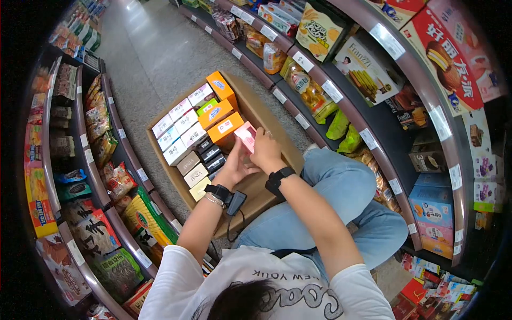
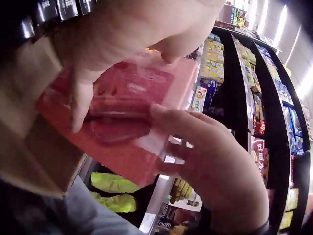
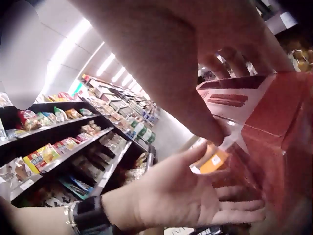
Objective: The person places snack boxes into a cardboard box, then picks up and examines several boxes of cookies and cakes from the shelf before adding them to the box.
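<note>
A pink-red box (image 1: 246,137) (image 2: 122,110) (image 3: 274,112) is held tilted above the packed carton. My right hand (image 1: 266,151) (image 2: 215,161) (image 3: 166,58) grips it, with the thumb on one face and the fingers at its far side. Beside and below the box, my left hand (image 1: 234,166) (image 2: 132,36) (image 3: 176,193) has its fingers extended and its palm toward the box; its fingertips lie along the box's lower part in the right wrist view. An orange box (image 1: 225,128) (image 3: 212,159) stands in the carton just past the hands.
The cardboard carton (image 1: 290,152) holds rows of white boxes (image 1: 186,121), black boxes (image 1: 212,155) and cream boxes (image 1: 196,175). Snack shelves (image 1: 304,120) rise on the right and more shelves (image 1: 114,154) on the left. Crossed legs in jeans (image 1: 336,173) are against the carton's near side.
</note>
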The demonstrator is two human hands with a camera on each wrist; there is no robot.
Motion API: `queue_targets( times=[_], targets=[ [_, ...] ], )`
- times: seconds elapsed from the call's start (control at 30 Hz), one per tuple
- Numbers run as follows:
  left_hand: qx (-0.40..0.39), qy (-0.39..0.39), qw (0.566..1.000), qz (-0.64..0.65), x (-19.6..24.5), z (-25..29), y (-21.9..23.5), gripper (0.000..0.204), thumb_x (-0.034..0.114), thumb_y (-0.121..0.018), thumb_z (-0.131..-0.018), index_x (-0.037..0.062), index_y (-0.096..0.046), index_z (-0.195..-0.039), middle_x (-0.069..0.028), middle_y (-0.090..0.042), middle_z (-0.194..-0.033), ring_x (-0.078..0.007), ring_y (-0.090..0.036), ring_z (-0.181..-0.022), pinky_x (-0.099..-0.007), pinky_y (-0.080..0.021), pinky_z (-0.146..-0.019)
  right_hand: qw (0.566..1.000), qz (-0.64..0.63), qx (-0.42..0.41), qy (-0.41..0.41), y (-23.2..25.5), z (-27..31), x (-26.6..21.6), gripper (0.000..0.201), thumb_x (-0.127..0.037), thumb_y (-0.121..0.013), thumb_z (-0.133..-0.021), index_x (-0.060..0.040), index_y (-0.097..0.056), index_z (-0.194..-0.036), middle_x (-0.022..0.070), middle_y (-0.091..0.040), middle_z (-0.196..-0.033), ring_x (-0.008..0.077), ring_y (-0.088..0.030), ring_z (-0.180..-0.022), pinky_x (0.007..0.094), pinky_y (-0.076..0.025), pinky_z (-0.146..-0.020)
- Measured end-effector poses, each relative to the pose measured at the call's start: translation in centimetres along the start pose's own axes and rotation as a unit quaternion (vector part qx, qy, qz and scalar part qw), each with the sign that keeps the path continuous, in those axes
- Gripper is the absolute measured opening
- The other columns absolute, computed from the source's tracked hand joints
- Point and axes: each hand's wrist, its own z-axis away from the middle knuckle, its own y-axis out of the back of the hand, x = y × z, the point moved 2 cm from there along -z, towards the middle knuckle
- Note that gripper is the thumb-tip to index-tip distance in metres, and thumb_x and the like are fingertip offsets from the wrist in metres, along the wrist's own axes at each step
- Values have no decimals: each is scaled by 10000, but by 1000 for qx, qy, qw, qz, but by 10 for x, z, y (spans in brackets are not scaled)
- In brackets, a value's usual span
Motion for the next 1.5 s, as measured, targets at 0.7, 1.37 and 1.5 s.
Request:
queue_targets(
  times=[0.7,1.37,1.5],
  targets=[
    [150,-67,986,-17,-37,-103,40,609,2,-434,-920,201,-194,-1443,-99,-432,-1361,-261,-480,-1192,-414,-466,-920,997,50,-2,-58,-81,-33,52,194,-123,-554,-846,-39,-583,-1018,142,-624,-1029,302,-629,-923,399,-547,-718],
    [259,-108,953,-116,-26,-93,23,156,54,-445,-917,45,-503,-1062,-16,-519,-791,-101,-485,-616,-240,-376,-444,914,-324,174,-171,-26,-43,66,196,-112,-650,-751,-28,-655,-928,146,-695,-844,257,-681,-811,338,-523,-723],
    [194,-191,943,-189,6,-91,-46,227,123,-525,-890,36,-527,-1100,-50,-558,-796,-117,-525,-591,-234,-430,-505,862,-420,268,-88,26,-55,79,232,-84,-631,-787,-18,-610,-1009,96,-689,-852,158,-648,-709,265,-500,-611]
  ],
)
